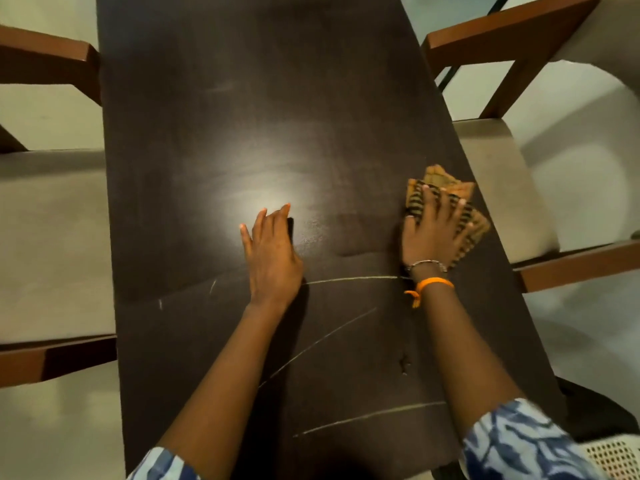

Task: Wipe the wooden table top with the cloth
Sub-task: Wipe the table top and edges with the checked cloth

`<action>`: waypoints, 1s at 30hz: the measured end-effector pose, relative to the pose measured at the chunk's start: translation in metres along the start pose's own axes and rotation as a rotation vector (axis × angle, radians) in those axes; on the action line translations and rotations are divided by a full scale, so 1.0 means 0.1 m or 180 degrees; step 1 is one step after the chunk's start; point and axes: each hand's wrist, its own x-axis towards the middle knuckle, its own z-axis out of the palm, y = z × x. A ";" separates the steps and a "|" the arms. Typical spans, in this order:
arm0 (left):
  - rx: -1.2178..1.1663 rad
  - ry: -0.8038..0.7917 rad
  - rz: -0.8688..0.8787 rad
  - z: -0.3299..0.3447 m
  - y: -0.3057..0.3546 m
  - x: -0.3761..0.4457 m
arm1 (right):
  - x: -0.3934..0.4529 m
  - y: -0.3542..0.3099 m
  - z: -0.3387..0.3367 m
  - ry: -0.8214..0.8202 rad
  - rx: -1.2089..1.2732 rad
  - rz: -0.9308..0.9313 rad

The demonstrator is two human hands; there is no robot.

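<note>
Nearest were two forearms in blue-and-white patterned sleeves, reaching out over the dark table. Pale scratch lines crossed the near part of the top, with a small chip mark beside the right arm. The right wrist wore an orange band and a thin metal bracelet. The left hand lay flat on the wood near the middle, fingers straight and together, holding nothing. The right hand pressed down on the cloth, fingers spread and nearly straight across it, palm over its near part; no curl round the fabric was visible. The cloth, folded, yellowish with dark stripes, sat close to the table's right edge, level with the left hand and well apart from it. A glare patch shone just beyond the left fingertips. Wooden-armed chairs with pale cushions stood either side, left and right. The far end of the top was dark and dull.
</note>
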 end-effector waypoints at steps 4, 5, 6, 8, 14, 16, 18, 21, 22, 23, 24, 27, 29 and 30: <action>-0.0060 0.0165 -0.0204 -0.13 -0.14 0.05 | -0.50 -0.93 0.21 -0.0182 0.0175 -0.1024; -0.0089 0.0138 -0.0188 -0.16 -0.17 0.05 | -0.63 -1.11 0.25 -0.0268 0.0157 -0.1454; -0.0112 0.0115 -0.0154 -0.18 -0.17 0.06 | -0.73 -1.22 0.28 -0.0347 0.0120 -0.1851; -0.0016 0.0076 -0.0191 0.02 0.01 0.13 | -0.53 -1.07 0.36 -0.0590 0.0218 -0.2246; 0.0074 -0.0027 0.0000 0.05 0.13 0.14 | 0.27 -0.30 0.12 -0.0234 -0.0040 -0.1455; 0.0046 -0.0012 0.0001 0.06 0.13 0.16 | 0.57 0.10 0.02 -0.0121 -0.0060 -0.0869; -0.0070 0.0010 -0.0047 0.07 0.11 0.15 | 0.72 0.36 -0.05 -0.0057 0.0003 -0.0296; -0.0285 0.0052 -0.0071 0.06 0.10 0.17 | 0.75 0.31 -0.07 0.0007 0.0112 0.0198; -0.0311 0.0035 -0.0087 0.06 0.11 0.17 | 0.71 0.21 -0.07 0.0016 0.0161 0.0278; -0.0336 0.0008 -0.0096 0.06 0.11 0.18 | 0.66 0.09 -0.06 0.0002 0.0168 0.0261; -0.0373 -0.0015 -0.0094 0.06 0.11 0.18 | 0.57 -0.07 -0.02 -0.0026 0.0139 0.0118; -0.0442 -0.0050 -0.0079 0.08 0.15 0.18 | 0.15 -0.69 0.18 -0.0188 0.0190 -0.0896; -0.0504 -0.0006 -0.0121 0.09 0.14 0.18 | -0.16 -1.05 0.30 -0.0357 0.0312 -0.1807; -0.0583 0.0063 -0.0190 0.09 0.13 0.19 | -0.25 -1.15 0.33 -0.0459 0.0320 -0.2157</action>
